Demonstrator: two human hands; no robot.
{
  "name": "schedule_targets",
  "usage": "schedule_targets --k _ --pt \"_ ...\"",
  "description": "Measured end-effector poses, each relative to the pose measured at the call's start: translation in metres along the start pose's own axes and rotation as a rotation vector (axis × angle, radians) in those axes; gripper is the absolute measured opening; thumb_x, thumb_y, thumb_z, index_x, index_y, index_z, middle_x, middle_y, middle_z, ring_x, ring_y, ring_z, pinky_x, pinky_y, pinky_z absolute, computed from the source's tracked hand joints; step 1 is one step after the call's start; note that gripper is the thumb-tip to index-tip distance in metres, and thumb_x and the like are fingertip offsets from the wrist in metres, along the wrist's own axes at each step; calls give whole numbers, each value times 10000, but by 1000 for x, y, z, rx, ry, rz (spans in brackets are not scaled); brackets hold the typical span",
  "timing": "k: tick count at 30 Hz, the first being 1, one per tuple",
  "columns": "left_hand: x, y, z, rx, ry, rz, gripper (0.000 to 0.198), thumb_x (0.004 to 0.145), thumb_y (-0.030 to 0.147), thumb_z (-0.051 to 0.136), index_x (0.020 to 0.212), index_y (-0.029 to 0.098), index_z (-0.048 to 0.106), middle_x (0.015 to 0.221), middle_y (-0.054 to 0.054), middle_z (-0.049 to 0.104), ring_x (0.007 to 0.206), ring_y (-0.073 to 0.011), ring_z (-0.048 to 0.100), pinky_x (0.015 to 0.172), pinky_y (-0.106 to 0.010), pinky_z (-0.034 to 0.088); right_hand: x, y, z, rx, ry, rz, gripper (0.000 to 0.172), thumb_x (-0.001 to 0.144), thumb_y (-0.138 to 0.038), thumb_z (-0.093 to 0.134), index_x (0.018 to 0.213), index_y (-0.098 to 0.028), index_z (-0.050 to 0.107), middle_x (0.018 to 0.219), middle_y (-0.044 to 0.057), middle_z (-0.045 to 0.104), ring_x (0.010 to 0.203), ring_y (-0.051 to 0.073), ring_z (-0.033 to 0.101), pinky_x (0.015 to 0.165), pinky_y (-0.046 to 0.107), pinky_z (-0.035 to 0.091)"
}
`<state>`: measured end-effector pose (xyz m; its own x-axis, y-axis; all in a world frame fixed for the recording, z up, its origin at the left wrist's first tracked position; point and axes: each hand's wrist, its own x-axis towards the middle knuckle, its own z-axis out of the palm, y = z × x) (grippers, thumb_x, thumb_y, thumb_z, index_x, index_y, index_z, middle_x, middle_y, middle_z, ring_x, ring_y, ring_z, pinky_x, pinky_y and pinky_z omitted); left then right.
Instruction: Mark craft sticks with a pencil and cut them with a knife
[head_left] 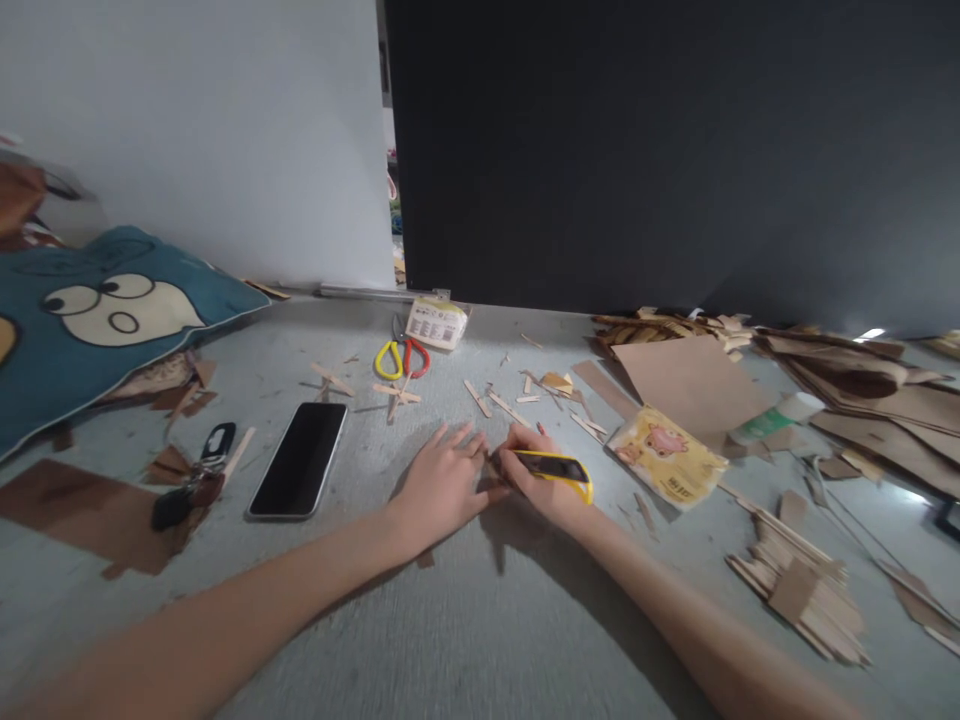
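Observation:
My right hand point(541, 485) grips a yellow and black utility knife point(556, 467), its handle slanting back over the hand and its front end pointing toward my left hand. My left hand point(441, 482) lies palm down on the grey table point(420, 640), fingers spread, thumb stretched toward the right hand. What lies between the two hands is too small and covered to make out. Just beyond them are several thin wooden sticks point(507, 407) and cut pieces. A small crossed-stick assembly point(396, 397) sits farther left, near scissors point(403, 358) with one yellow and one red handle loop.
Left of my hands are a phone point(300, 460), keys point(199, 485) and a blue cartoon cushion point(135, 320). To the right lie a yellow packet point(667, 455), cardboard point(686, 380), a green and white tube point(776, 417) and a stick pile point(806, 585). A dark panel point(660, 150) stands behind.

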<state>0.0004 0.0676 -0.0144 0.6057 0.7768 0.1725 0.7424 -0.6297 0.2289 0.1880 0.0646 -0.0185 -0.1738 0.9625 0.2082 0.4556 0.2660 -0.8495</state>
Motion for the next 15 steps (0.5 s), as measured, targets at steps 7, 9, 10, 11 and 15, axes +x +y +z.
schedule_targets --k 7,9,10,11,15 --pt "1 -1 2 55 -22 -12 590 978 536 670 1391 114 674 1491 -180 632 1496 -367 482 1258 -566 332 8 0 0 482 -59 259 230 805 -377 646 704 -239 493 532 -41 579 433 113 479 456 235 366" --pt "2 -1 2 59 -11 -12 596 972 534 678 1390 110 674 1479 -183 642 1485 -364 497 1254 -551 342 11 -1 1 589 -46 332 236 755 -361 678 679 -234 494 516 -43 575 415 100 454 427 224 323" --pt "2 -1 2 60 -4 -12 590 974 535 674 1386 113 678 1476 -181 645 1480 -361 505 1252 -546 346 13 -2 1 629 -42 366 245 737 -353 692 666 -232 492 509 -40 572 416 99 457 420 221 308" --pt "2 -1 1 59 2 -11 581 979 538 664 1383 121 682 1478 -177 645 1477 -357 508 1250 -544 348 14 -2 1 662 -47 396 256 723 -346 706 655 -232 487 506 -33 574 424 103 472 415 220 297" --pt "1 -2 0 33 8 -12 581 989 552 636 1385 129 686 1484 -169 640 1482 -348 505 1252 -543 349 14 0 -1 739 -18 421 289 712 -392 741 692 -239 497 566 -3 628 457 138 552 416 238 305"
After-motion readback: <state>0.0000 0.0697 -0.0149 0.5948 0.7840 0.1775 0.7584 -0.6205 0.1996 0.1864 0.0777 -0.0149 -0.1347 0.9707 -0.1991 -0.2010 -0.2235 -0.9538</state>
